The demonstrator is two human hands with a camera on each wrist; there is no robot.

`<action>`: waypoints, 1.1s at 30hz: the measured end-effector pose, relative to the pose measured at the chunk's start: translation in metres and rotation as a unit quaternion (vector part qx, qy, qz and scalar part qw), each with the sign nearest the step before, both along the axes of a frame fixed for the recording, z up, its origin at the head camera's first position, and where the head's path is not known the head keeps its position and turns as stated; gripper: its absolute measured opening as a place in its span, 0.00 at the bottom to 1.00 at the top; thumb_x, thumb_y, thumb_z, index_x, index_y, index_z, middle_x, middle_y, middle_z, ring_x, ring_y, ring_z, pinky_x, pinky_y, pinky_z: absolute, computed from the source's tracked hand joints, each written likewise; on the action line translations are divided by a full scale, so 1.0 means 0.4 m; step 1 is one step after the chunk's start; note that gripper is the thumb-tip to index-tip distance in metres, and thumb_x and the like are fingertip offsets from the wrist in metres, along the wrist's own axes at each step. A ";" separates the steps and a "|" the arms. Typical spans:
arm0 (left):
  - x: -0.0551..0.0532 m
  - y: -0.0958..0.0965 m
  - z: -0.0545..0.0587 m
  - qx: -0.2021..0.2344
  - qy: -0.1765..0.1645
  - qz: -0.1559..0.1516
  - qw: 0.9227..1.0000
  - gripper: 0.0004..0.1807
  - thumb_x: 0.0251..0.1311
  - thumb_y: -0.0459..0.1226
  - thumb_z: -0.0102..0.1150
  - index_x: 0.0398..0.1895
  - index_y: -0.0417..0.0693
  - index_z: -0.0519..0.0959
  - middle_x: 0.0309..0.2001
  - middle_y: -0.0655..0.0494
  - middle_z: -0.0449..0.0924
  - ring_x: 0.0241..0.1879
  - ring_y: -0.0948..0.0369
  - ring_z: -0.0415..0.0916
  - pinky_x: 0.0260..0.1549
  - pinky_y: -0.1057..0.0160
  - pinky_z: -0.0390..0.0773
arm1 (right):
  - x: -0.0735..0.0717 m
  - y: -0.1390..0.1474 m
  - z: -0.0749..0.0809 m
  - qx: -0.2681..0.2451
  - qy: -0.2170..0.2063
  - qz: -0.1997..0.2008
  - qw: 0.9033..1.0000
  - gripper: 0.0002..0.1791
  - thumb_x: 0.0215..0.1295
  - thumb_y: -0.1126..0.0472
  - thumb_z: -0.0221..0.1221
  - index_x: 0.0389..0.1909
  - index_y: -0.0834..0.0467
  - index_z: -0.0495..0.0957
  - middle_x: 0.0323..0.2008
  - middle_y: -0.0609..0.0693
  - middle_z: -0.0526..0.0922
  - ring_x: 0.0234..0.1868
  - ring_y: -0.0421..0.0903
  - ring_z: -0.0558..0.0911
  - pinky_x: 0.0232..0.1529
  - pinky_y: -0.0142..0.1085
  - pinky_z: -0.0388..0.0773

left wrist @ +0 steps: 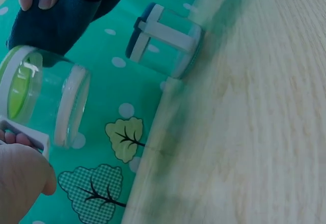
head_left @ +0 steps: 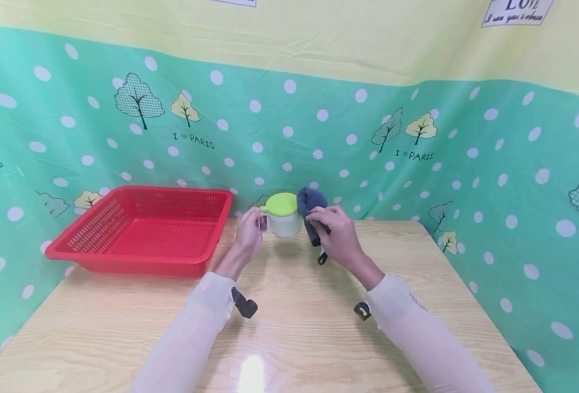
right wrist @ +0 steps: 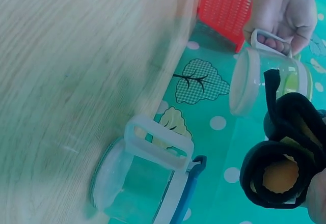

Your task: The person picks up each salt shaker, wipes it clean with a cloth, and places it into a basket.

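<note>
My left hand (head_left: 250,232) grips the white handle (right wrist: 272,45) of a clear jar with a green lid (head_left: 281,204). The jar (head_left: 286,225) is held up over the back of the table, its lid on. In my right hand (head_left: 338,236) I pinch a dark blue rolled cloth item (head_left: 311,200) with black edging and a small black loop. It is right beside the lid and overlaps the jar's edge in the left wrist view. A second clear jar (right wrist: 137,180) with a blue lid and white handle stands on the table, hidden in the head view.
A red perforated plastic basket (head_left: 210,240) sits at the back left of the wooden table (head_left: 289,327). A green and yellow printed curtain (head_left: 289,131) hangs close behind the table and along its sides.
</note>
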State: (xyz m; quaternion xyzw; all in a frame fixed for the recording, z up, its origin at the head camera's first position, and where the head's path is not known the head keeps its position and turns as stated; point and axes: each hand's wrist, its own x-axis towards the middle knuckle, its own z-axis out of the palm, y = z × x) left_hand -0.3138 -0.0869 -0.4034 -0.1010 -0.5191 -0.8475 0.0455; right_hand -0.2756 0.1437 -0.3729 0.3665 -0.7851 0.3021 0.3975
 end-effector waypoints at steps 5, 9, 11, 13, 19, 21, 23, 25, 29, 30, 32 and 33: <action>-0.007 -0.003 0.019 0.022 -0.007 0.028 0.999 0.13 0.70 0.29 0.38 0.25 0.46 0.63 0.29 0.54 0.62 0.35 0.59 0.60 0.45 0.63 0.63 | 0.006 0.002 -0.004 0.006 0.000 0.016 1.000 0.11 0.57 0.77 0.68 0.38 0.62 0.87 0.42 0.55 0.89 0.43 0.56 0.83 0.47 0.48 0.82; -0.011 -0.010 0.040 0.043 -0.005 0.053 0.998 0.14 0.69 0.27 0.38 0.24 0.45 0.63 0.27 0.53 0.61 0.33 0.59 0.61 0.41 0.64 0.63 | 0.009 0.004 -0.007 0.014 0.009 0.030 0.999 0.11 0.57 0.77 0.68 0.38 0.61 0.87 0.42 0.53 0.89 0.43 0.55 0.83 0.46 0.47 0.82; -0.011 -0.015 0.050 0.040 -0.004 0.061 0.997 0.13 0.69 0.27 0.37 0.24 0.44 0.62 0.27 0.53 0.60 0.33 0.59 0.60 0.40 0.65 0.62 | 0.010 0.006 -0.008 0.015 0.017 0.036 0.999 0.11 0.57 0.77 0.69 0.38 0.61 0.87 0.42 0.53 0.89 0.43 0.56 0.83 0.46 0.47 0.83; -0.011 -0.020 0.060 0.045 -0.005 0.069 0.997 0.13 0.69 0.26 0.37 0.24 0.43 0.61 0.27 0.53 0.59 0.32 0.58 0.59 0.39 0.65 0.61 | 0.012 0.006 -0.007 0.011 0.021 0.041 0.999 0.11 0.57 0.77 0.69 0.38 0.62 0.87 0.42 0.54 0.89 0.44 0.56 0.83 0.47 0.47 0.82; -0.008 -0.032 0.088 0.074 -0.005 0.106 0.992 0.15 0.67 0.24 0.37 0.21 0.44 0.61 0.22 0.53 0.59 0.27 0.59 0.58 0.35 0.66 0.61 | 0.016 0.017 -0.005 0.010 0.035 0.043 0.998 0.10 0.57 0.77 0.68 0.38 0.62 0.87 0.42 0.56 0.89 0.45 0.58 0.84 0.50 0.49 0.81; -0.008 -0.038 0.097 0.085 -0.004 0.115 0.990 0.17 0.67 0.23 0.37 0.19 0.45 0.62 0.21 0.54 0.59 0.26 0.60 0.58 0.33 0.67 0.61 | 0.015 0.026 -0.006 0.007 0.039 0.037 0.999 0.11 0.57 0.78 0.68 0.38 0.62 0.87 0.42 0.56 0.89 0.45 0.58 0.85 0.50 0.49 0.81; -0.006 -0.046 0.106 0.085 0.000 0.120 0.989 0.18 0.67 0.24 0.38 0.19 0.46 0.63 0.20 0.55 0.60 0.25 0.61 0.59 0.33 0.67 0.62 | 0.013 0.038 -0.008 -0.001 0.039 0.031 0.999 0.12 0.56 0.79 0.67 0.38 0.62 0.87 0.42 0.56 0.89 0.45 0.58 0.85 0.51 0.49 0.80; -0.002 -0.059 0.112 0.077 0.003 0.124 0.989 0.18 0.67 0.24 0.38 0.18 0.47 0.64 0.20 0.56 0.60 0.25 0.61 0.60 0.32 0.67 0.62 | 0.010 0.050 -0.010 -0.007 0.039 0.024 0.999 0.12 0.57 0.79 0.67 0.38 0.62 0.87 0.43 0.56 0.89 0.45 0.57 0.85 0.52 0.49 0.80; 0.007 -0.098 0.121 0.053 0.013 0.140 0.989 0.18 0.66 0.24 0.38 0.18 0.46 0.63 0.21 0.56 0.60 0.27 0.61 0.60 0.32 0.67 0.63 | 0.007 0.078 -0.015 -0.009 0.044 0.012 0.999 0.11 0.57 0.79 0.67 0.38 0.62 0.87 0.43 0.57 0.89 0.44 0.58 0.85 0.52 0.49 0.79; 0.009 -0.110 0.122 0.049 0.014 0.144 0.988 0.18 0.66 0.24 0.38 0.18 0.46 0.64 0.21 0.56 0.61 0.27 0.61 0.61 0.33 0.67 0.63 | 0.007 0.085 -0.016 -0.010 0.045 0.008 0.999 0.11 0.57 0.79 0.67 0.38 0.63 0.87 0.42 0.57 0.89 0.44 0.58 0.85 0.52 0.49 0.79; 0.012 -0.133 0.126 0.045 0.018 0.151 0.987 0.18 0.66 0.23 0.37 0.18 0.46 0.64 0.21 0.56 0.61 0.28 0.61 0.61 0.35 0.66 0.64 | 0.005 0.101 -0.018 -0.015 0.045 -0.001 0.999 0.11 0.58 0.78 0.66 0.38 0.63 0.87 0.42 0.58 0.89 0.43 0.58 0.86 0.52 0.49 0.79; 0.014 -0.145 0.129 0.043 0.019 0.151 0.987 0.18 0.66 0.24 0.37 0.18 0.46 0.64 0.21 0.56 0.61 0.28 0.61 0.61 0.35 0.66 0.64 | 0.004 0.110 -0.019 -0.017 0.045 -0.007 0.999 0.11 0.58 0.78 0.66 0.38 0.63 0.87 0.42 0.58 0.89 0.43 0.58 0.86 0.52 0.49 0.79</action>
